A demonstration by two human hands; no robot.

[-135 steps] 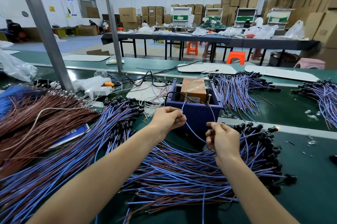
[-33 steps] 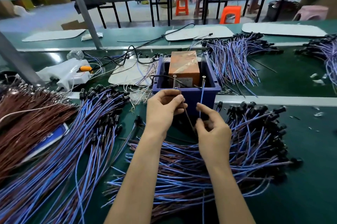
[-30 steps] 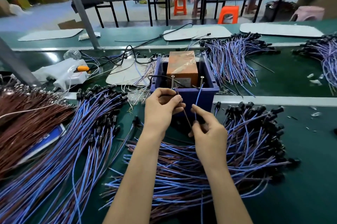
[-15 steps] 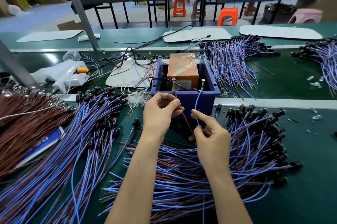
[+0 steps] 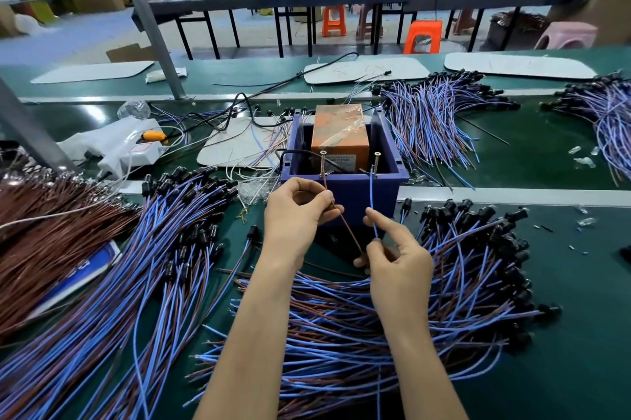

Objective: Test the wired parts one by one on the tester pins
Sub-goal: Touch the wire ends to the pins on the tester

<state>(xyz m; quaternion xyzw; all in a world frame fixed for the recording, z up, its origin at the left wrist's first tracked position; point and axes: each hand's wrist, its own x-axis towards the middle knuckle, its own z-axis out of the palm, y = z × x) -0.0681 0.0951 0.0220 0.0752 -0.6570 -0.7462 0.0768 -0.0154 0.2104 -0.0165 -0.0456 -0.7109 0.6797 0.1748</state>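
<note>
Crowding the green desk [image 5: 580, 368] are heaps of wired parts: a blue-and-brown pile [image 5: 153, 276] on the left, a fan with black heads [image 5: 478, 259] under and right of the forearms, a brown bundle [image 5: 44, 231] at far left, and another heap [image 5: 430, 115] behind. A white device [image 5: 119, 143] lies left of the blue box [image 5: 355, 208], which holds an orange block [image 5: 341, 127]. The hands cover part of the box front.

The left hand [image 5: 293, 218] has its fingers pinched on the brown lead [image 5: 346, 225], whose tip reaches the foot of the left pin [image 5: 322, 161]. The right hand [image 5: 397, 259] pinches the blue lead [image 5: 372, 201], which rises to the right pin [image 5: 376, 160]. Whether either tip touches metal I cannot tell.

Some seconds ago the hands sat lower, with the blue lead looping between them. Now both leads are raised to the pins. Over the last half-second the pose has barely changed.
</note>
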